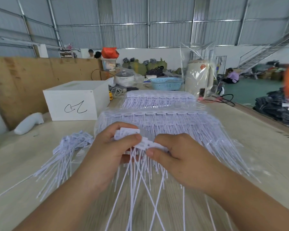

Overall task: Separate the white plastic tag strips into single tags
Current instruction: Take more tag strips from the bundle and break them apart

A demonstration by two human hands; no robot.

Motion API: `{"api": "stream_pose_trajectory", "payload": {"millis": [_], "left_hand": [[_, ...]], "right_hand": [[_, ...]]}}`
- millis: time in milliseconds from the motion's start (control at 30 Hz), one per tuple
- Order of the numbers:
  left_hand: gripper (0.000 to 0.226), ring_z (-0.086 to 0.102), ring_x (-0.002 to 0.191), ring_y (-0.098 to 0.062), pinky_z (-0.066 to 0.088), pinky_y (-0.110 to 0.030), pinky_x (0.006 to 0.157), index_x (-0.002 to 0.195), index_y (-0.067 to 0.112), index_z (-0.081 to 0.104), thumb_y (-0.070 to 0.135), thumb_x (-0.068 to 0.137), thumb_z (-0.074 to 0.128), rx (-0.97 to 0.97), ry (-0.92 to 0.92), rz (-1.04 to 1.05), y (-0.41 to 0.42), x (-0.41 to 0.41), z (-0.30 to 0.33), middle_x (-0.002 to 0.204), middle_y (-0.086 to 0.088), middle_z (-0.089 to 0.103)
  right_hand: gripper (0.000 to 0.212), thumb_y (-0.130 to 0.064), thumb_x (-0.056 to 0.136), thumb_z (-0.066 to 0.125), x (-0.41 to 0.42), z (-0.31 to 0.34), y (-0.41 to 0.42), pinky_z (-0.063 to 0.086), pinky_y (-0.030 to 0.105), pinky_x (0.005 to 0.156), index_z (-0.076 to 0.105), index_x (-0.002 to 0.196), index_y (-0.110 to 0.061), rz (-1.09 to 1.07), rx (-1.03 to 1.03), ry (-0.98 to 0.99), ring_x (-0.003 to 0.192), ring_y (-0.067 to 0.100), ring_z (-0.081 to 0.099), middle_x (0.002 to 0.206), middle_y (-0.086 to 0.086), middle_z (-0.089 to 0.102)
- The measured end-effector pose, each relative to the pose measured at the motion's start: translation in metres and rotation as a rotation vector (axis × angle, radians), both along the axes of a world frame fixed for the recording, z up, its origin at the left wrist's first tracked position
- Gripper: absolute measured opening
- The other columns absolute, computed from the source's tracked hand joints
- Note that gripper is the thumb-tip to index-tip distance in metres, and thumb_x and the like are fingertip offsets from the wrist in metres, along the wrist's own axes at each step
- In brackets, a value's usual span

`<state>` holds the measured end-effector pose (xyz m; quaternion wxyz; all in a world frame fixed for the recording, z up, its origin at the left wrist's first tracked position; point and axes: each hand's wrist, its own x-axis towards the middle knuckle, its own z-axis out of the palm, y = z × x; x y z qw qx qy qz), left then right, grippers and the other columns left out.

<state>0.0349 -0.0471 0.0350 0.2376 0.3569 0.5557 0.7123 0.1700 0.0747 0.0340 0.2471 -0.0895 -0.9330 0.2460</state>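
A white tag strip [144,144] is held between both hands above the table, its thin tails hanging down toward me. My left hand [112,149] grips the strip's left end together with a few tag heads stacked under the thumb. My right hand [175,157] pinches the strip's right end between thumb and forefinger. To the left on the table lies a loose pile of single tags [68,147]. Behind my hands sits a big bundle of tag strips [173,120] in clear wrap, with a second bundle [158,99] behind it.
A white box [77,102] with a black scribble stands at the back left, a white bottle [29,123] lying beside it. A blue basket [166,83], a pot and a cream appliance [198,78] sit at the table's far end. The table [265,147] edge runs along the right.
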Motion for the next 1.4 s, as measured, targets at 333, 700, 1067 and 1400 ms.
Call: {"api": "stream_pose_trajectory", "payload": {"millis": [333, 700, 1067, 1400], "left_hand": [[0.036, 0.065, 0.062, -0.025, 0.051, -0.028, 0.046, 0.082, 0.012, 0.069, 0.006, 0.048, 0.079, 0.033, -0.093, -0.05, 0.004, 0.003, -0.004, 0.082, -0.018, 0.069], [0.035, 0.068, 0.069, -0.025, 0.054, -0.028, 0.051, 0.089, 0.012, 0.063, 0.006, 0.056, 0.073, 0.14, -0.101, 0.033, 0.009, 0.011, -0.004, 0.087, -0.02, 0.07], [0.029, 0.069, 0.059, -0.023, 0.056, -0.029, 0.05, 0.092, 0.011, 0.058, 0.003, 0.065, 0.066, 0.21, -0.41, 0.014, 0.005, 0.011, 0.005, 0.074, -0.014, 0.071], [0.038, 0.067, 0.062, -0.025, 0.053, -0.029, 0.049, 0.102, 0.006, 0.063, 0.007, 0.064, 0.07, 0.059, -0.286, -0.104, 0.007, 0.018, -0.004, 0.085, -0.022, 0.069]], "right_hand": [[0.034, -0.039, 0.096, 0.056, 0.0, -0.002, 0.004, 0.033, 0.031, 0.049, 0.045, 0.065, -0.029, 0.015, -0.035, -0.043, 0.045, 0.006, 0.042, 0.05, -0.012, 0.045], [0.034, -0.044, 0.094, 0.055, -0.006, -0.004, 0.001, 0.04, 0.034, 0.052, 0.046, 0.065, -0.028, -0.127, -0.002, 0.079, 0.052, 0.011, 0.047, 0.054, -0.008, 0.046], [0.041, -0.033, 0.098, 0.051, -0.011, 0.009, 0.002, 0.027, 0.017, 0.043, 0.035, 0.063, -0.018, -0.278, -0.295, 0.603, 0.045, 0.005, 0.03, 0.049, -0.011, 0.037], [0.066, -0.049, 0.096, 0.048, -0.012, -0.006, -0.003, 0.05, 0.035, 0.076, 0.017, 0.151, -0.029, 0.009, 0.025, -0.011, 0.079, 0.007, 0.062, 0.091, -0.007, 0.068]]}}
